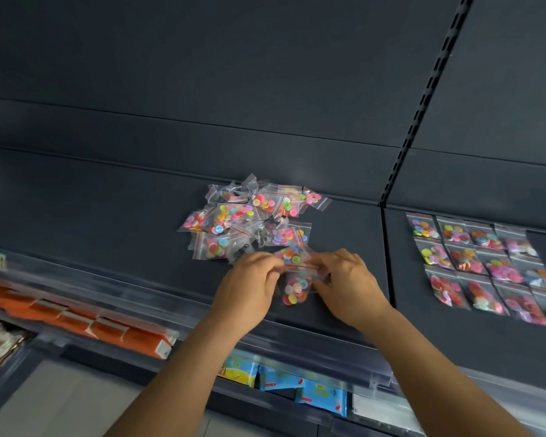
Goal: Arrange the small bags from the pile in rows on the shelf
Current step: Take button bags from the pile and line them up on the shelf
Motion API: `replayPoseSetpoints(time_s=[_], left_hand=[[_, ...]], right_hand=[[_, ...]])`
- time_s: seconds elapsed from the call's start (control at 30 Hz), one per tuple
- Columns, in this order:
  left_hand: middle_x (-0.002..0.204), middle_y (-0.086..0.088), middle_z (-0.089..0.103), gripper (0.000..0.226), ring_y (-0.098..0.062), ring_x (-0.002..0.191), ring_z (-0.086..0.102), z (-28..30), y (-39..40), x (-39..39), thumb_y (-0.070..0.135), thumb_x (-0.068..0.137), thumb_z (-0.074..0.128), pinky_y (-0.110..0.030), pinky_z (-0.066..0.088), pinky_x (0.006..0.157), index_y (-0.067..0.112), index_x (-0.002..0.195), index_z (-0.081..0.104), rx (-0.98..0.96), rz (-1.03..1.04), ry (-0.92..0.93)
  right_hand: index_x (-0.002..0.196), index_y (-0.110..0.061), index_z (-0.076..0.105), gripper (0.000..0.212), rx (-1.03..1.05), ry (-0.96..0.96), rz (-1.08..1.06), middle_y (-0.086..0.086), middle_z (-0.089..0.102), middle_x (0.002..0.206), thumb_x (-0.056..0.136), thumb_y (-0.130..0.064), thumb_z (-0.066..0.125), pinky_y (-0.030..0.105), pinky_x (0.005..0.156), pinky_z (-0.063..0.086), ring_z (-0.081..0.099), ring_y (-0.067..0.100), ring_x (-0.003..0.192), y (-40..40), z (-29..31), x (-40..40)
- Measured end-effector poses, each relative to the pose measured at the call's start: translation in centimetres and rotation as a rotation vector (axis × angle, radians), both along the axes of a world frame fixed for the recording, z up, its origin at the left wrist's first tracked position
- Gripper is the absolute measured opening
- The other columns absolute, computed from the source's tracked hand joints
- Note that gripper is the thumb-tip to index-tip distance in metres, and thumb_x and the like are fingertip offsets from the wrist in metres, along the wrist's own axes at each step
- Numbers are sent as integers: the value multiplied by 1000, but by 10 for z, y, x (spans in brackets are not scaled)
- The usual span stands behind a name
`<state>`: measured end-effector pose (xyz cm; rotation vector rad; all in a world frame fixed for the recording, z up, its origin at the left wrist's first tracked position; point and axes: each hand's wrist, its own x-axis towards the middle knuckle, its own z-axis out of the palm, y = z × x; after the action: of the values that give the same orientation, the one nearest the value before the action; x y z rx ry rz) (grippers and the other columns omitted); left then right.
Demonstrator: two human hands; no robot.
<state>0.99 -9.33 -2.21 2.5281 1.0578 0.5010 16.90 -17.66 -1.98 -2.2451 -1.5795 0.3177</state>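
A pile of small clear zip bags (pixel 249 219) filled with coloured buttons lies on the dark shelf (pixel 108 216), near its back. Just in front of the pile, my left hand (pixel 249 288) and my right hand (pixel 347 285) pinch the two sides of one small bag of buttons (pixel 295 290), which hangs between them above the shelf. A second bag (pixel 292 255) lies right behind my fingertips. On the neighbouring shelf section to the right, several bags (pixel 483 266) lie flat in neat rows.
A slotted upright (pixel 416 121) divides the two shelf sections. A clear price rail (pixel 139 298) runs along the shelf's front edge. Below it sit orange packs (pixel 85 323) at the left and blue packets (pixel 297 386) under my arms.
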Motion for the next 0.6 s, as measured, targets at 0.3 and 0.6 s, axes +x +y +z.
replayPoseSetpoints(time_s=[0.3,0.6], left_hand=[[132,1,50,50,-20,122,38,4,15,0,38,95,49,-30,32,103,20,140,41,71,89,182],[120,-2,50,38,-23,114,39,4,21,0,44,89,57,-32,34,94,23,120,60,12,131,208]], right_hand=[[119,-20,60,36,-57,48,-95,3,53,118,88,-40,59,25,93,36,44,22,115,9,6,-15],[81,-21,60,7,126,83,-176,-2,61,89,87,-19,60,25,67,41,53,20,92,15,-4,-15]])
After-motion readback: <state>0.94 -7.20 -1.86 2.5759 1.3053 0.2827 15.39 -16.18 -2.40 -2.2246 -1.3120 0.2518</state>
